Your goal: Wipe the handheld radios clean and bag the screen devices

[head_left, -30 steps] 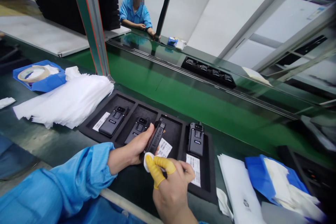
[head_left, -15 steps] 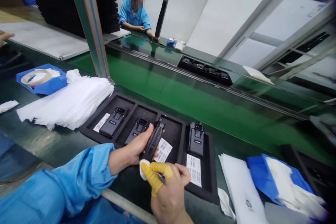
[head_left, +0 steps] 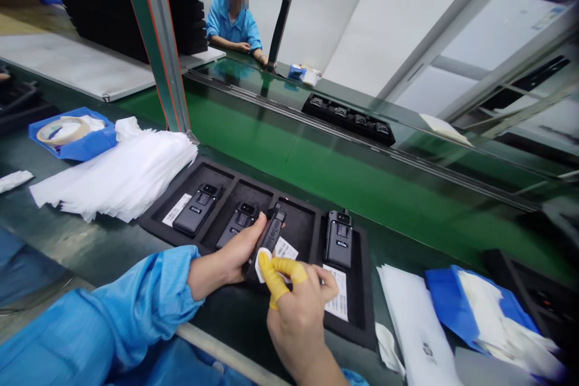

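Gripped in the left hand (head_left: 236, 253), thumb along the left flank and other fingers mostly hidden behind: a black, slab-shaped handheld device (head_left: 272, 234), turned to show a narrow side with a row of raised keys. Held up over the foam tray, around the second and third compartments, rather than bedded in either. Long axis running away from the body, from near left to far right.

Pinched in the right hand (head_left: 296, 307), between two digits sheathed in yellow stretchy finger covers (head_left: 274, 289): a small, round white pad (head_left: 262, 265), set over the near end of the keyed side and apparently touching there. Crucial relation: pad against that near end, with most of the keys farther off along the axis.

Left hand nearer, directly around the device; right hand reaching it only through the pad. From the right hand, ahead and slightly left; from the left hand, within the grasp and extending forward and right.

Underneath, on the dark green tabletop (head_left: 99, 253): a black rectangular foam tray (head_left: 369, 307), with similar black devices (head_left: 196, 211) in the first, second and fourth compartments and a printed white label (head_left: 286, 247) in the third.
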{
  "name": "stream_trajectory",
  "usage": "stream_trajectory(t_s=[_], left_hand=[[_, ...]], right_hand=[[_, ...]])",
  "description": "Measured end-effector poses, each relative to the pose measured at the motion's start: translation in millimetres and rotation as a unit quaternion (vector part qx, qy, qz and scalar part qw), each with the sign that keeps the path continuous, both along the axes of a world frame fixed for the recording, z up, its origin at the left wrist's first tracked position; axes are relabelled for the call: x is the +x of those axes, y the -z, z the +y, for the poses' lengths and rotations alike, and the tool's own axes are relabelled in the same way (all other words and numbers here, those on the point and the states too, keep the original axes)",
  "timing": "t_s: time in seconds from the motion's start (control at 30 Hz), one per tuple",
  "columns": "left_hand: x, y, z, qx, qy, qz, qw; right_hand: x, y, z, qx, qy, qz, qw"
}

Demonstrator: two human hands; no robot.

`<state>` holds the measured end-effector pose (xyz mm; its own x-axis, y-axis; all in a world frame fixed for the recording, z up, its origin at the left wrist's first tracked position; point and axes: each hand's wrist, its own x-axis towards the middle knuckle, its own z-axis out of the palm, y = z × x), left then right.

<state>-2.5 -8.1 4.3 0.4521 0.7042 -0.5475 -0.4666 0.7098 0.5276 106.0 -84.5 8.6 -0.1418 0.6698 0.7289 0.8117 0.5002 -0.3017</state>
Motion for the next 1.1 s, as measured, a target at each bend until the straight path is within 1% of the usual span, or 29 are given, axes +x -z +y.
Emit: stream_trajectory(t_s=[0.1, 0.17, 0.3, 0.37, 0.47, 0.67, 0.73, 0.87, 0.93, 1.03, 1.1], left_hand=[[-2, 4.7, 1, 0.001, 0.01, 0.012, 1.0], [-4, 5.9, 1, 0.006, 0.012, 0.023, 1.0], [-4, 2.6, 0, 0.017, 0.009, 0.028, 0.999], [-4, 1.2, 0, 0.014, 0.01, 0.029, 0.999], [-5, 4.4, 1, 0.013, 0.015, 0.026, 0.999], [-6, 18.8, 3, 0.042, 0.02, 0.004, 0.999], [-6, 17.9, 2, 0.043, 0.02, 0.009, 0.999], [-6, 8.7, 1, 0.035, 0.024, 0.018, 0.999], [-6, 4.2, 1, 0.026, 0.025, 0.025, 0.999], [-6, 0.1, -1, 0.022, 0.025, 0.033, 0.999], [-4, -1.3, -2, 0.031, 0.027, 0.035, 0.999]], right_hand=[[-4, 5.9, -15, -0.029, -0.03, 0.016, 0.999], [-6, 14.1, -25, -0.043, -0.048, 0.023, 0.998], [-4, 32.9, -36, -0.024, -0.014, 0.004, 1.0], [-2, 36.9, -39, -0.035, -0.012, -0.012, 0.999], [1, 33.8, -42, -0.067, -0.037, -0.006, 0.997], [-2, 24.2, -45, -0.066, -0.045, 0.034, 0.996], [-4, 23.4, -46, -0.062, -0.04, 0.037, 0.997], [-4, 24.4, -44, -0.052, -0.023, 0.014, 0.998], [-1, 25.2, -40, -0.027, -0.03, 0.002, 0.999], [6, 22.3, -32, 0.044, -0.052, -0.018, 0.998], [7, 16.3, -27, 0.06, -0.033, -0.01, 0.998]])
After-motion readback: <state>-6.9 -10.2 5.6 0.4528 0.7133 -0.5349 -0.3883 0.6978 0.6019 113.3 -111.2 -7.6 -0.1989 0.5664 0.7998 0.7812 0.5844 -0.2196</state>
